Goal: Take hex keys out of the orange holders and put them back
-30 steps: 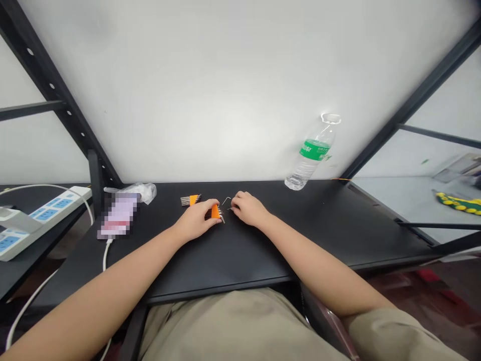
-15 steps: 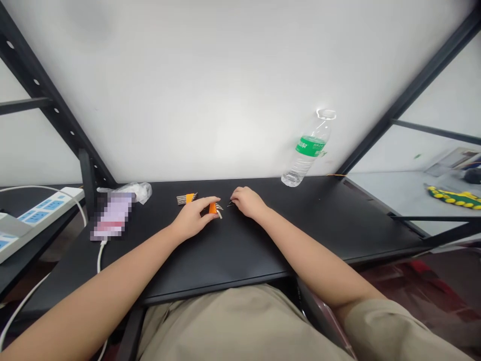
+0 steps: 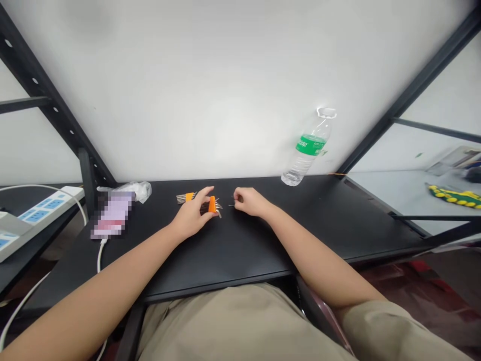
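My left hand (image 3: pixel 191 214) is round an orange holder of hex keys (image 3: pixel 212 204), its thumb against the near lower end. The index finger is raised off the holder, and the other fingers are partly hidden behind it. Several bent metal key ends stick out of the holder to the right. My right hand (image 3: pixel 248 201), a little to the right, is closed in a pinch on a thin hex key (image 3: pixel 231 205); only its slim end shows. Behind my left hand lies a second orange holder with metal keys (image 3: pixel 185 197), partly covered by the fingers.
A clear water bottle (image 3: pixel 308 145) with a green label stands by the wall. A phone (image 3: pixel 112 215) on a white cable lies at the left, beside crumpled clear plastic (image 3: pixel 141 192). Further left is a white power strip (image 3: pixel 41 215). Black metal posts (image 3: pixel 406 95) frame the black desk (image 3: pixel 225 255).
My left index finger has lifted off the orange holder, uncovering more of it. My right hand has shifted slightly right, its thumb and fingers curled in more, with the thin key still in it.
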`<state>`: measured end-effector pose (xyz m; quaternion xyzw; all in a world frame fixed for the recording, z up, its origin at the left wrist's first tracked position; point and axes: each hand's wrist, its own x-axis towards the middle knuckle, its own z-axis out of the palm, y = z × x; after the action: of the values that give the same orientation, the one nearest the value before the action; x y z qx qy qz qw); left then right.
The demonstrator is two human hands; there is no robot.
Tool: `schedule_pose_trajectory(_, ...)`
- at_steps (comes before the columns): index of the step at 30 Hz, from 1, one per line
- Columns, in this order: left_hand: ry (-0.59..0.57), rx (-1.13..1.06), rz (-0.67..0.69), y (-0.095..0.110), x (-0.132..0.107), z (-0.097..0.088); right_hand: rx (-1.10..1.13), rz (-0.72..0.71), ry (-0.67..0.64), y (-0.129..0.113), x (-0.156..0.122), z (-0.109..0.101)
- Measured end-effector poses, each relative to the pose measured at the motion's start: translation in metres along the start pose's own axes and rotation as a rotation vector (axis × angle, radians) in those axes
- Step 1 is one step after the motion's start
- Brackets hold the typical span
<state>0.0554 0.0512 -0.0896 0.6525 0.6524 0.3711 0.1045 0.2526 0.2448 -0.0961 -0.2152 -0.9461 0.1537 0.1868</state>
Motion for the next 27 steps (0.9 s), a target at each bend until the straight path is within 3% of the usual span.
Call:
schedule_pose_trajectory(6,-0.025,0.060,0.019,-0.009,0.002,0.002,0.133,-0.232,0.093,-0.030,-0.007,-0.004)
schedule_pose_trajectory(12,-0.033,0.090,0.040,-0.012,0.004,0.003,0.172,-0.382,0.177,-0.037,-0.011,0.000)
schedule_pose_trajectory(27,-0.041,0.203,0.083,-0.012,0.003,0.006,-0.031,-0.391,0.154,-0.045,-0.017,-0.003)
